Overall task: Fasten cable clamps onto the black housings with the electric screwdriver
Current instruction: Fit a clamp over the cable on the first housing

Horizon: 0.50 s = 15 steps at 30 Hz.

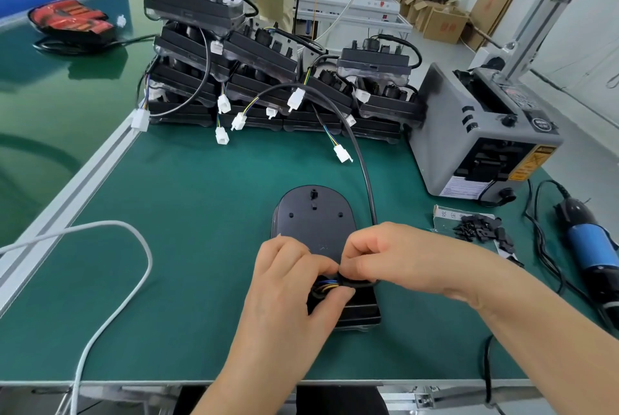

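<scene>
Black moulded plastic fills the middle of my view: one housing lies flat on the green mat, smooth and matte, rounded at the far end and squared off towards me. Both hands meet at its near end. My left hand has its fingers curled, thumb and fingertips pinching the thin coloured wires where they leave the housing. My right hand is curled too, pinching the black cable, a round rubbery lead that arcs away to the stack of housings at the back. Whether a clamp sits between the fingers I cannot tell.

A small printed bag lies flat to the right, with loose black cable clamps heaped on and beside it. Just past them the electric screwdriver lies on its side, black with a blue band. A boxy grey tape dispenser stands behind. White blocky connectors dangle from the stack. Far back, cardboard boxes stand open; their contents are too small to make out.
</scene>
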### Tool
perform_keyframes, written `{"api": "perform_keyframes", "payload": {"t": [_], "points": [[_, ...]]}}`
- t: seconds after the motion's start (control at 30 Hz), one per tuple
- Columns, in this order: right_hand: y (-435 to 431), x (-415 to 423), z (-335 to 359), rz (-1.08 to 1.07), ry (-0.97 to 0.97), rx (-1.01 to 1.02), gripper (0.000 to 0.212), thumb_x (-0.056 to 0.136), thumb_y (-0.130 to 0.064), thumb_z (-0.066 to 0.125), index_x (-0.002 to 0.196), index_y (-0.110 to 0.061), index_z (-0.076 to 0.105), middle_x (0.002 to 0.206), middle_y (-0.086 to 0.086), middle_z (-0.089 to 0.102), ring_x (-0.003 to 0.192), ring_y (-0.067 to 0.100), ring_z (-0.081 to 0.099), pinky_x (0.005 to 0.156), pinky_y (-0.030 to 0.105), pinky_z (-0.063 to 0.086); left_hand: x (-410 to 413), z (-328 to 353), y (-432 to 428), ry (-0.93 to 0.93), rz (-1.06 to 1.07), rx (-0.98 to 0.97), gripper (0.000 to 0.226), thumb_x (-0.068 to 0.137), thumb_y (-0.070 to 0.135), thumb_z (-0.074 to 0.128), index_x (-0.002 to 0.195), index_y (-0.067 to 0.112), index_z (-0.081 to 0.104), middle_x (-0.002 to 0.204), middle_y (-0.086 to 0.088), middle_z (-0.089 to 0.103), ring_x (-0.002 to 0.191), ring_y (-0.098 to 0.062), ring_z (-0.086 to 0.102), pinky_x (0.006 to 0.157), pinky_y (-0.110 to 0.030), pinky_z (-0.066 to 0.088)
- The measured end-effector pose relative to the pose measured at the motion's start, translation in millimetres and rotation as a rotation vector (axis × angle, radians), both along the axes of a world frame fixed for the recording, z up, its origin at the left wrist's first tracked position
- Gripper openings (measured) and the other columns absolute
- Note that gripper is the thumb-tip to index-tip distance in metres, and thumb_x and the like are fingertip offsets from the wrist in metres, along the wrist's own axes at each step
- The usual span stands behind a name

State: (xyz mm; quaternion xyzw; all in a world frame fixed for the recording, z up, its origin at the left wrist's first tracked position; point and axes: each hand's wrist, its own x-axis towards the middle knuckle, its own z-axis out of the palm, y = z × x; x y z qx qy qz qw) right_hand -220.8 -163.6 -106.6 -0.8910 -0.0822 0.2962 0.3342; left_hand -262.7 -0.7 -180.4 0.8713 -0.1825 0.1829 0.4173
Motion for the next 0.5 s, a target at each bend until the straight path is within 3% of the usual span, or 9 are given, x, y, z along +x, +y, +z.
{"api": "perform_keyframes", "payload": {"t": [0.2,0.3,0.5], "points": [[-2,-1,2,0.013,-0.01,-0.01,0.016,0.088,-0.031,0.06,0.072,-0.028,0.061,0.075,-0.013,0.058,0.072,0.005,0.049,0.073,0.026,0.04,1,0,-3,0.002,-0.002,-0.004,0.026,0.075,0.046,0.061,0.083,0.023,0.068,0.082,0.012,0.054,0.098,-0.008,0.041,0.092,-0.008,0.029],[-6,-3,3,0.012,0.0,-0.015,0.015,0.086,-0.03,0.06,0.071,-0.028,0.061,0.071,-0.016,0.056,0.068,0.002,0.047,0.069,0.023,0.038,0,-1,-3,0.021,-0.012,-0.02,0.022,0.07,0.038,0.071,0.083,0.022,0.065,0.084,0.013,0.056,0.104,-0.008,0.041,0.093,-0.01,0.03],[-11,-5,-1,0.02,0.021,-0.033,0.017,0.087,-0.032,0.062,0.07,-0.029,0.061,0.063,-0.019,0.054,0.056,-0.004,0.043,0.059,0.015,0.034,0,-4,5,0.027,-0.115,-0.036,0.009,0.076,0.027,0.066,0.082,0.024,0.06,0.089,0.019,0.056,0.122,-0.004,0.037,0.099,-0.011,0.028]]}}
